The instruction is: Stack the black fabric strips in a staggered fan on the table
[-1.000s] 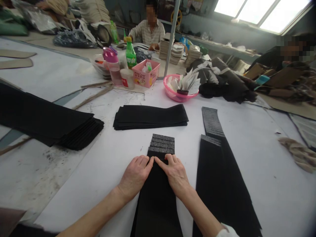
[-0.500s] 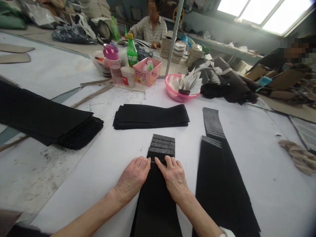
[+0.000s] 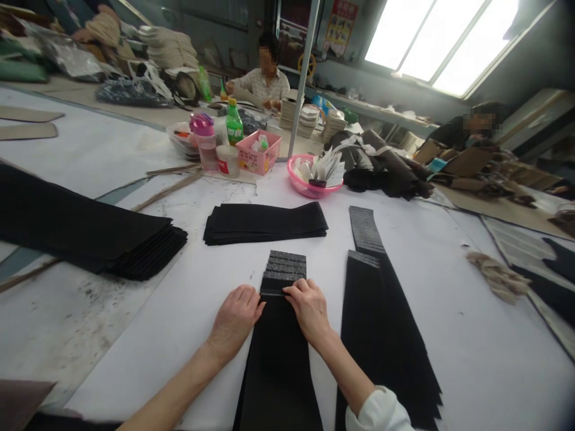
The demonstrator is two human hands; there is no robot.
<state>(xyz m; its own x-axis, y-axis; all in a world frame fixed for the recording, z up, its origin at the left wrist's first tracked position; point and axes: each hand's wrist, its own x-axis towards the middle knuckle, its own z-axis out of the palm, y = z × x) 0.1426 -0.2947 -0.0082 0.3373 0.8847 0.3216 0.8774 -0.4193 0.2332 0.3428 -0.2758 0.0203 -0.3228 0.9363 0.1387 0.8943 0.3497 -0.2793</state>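
Black strips (image 3: pixel 281 359) lie in a pile on the white counter (image 3: pixel 171 347), right in front of the person. Grey bands (image 3: pixel 285 263) show at the far end, like little steps. The left hand (image 3: pixel 236 320) has its grip pinching the left edge of the top strip, just below the bands. The right hand (image 3: pixel 309 308) pinches the same strip at its right side.

To the right lie more long strips (image 3: pixel 381 335) with grey ends. A big black stack (image 3: pixel 81 221) sits off to the left. A crumpled tan rag (image 3: pixel 496 275) is far to the right. Past the hands lies a short black stack (image 3: pixel 265 223). Behind it are a pink bowl (image 3: pixel 314 190) full of papers, a pink box (image 3: pixel 257 157) and a green bottle (image 3: pixel 234 124). Farther back sits a person in a pale shirt (image 3: pixel 263 87), and a bright window (image 3: pixel 440 42) is behind.
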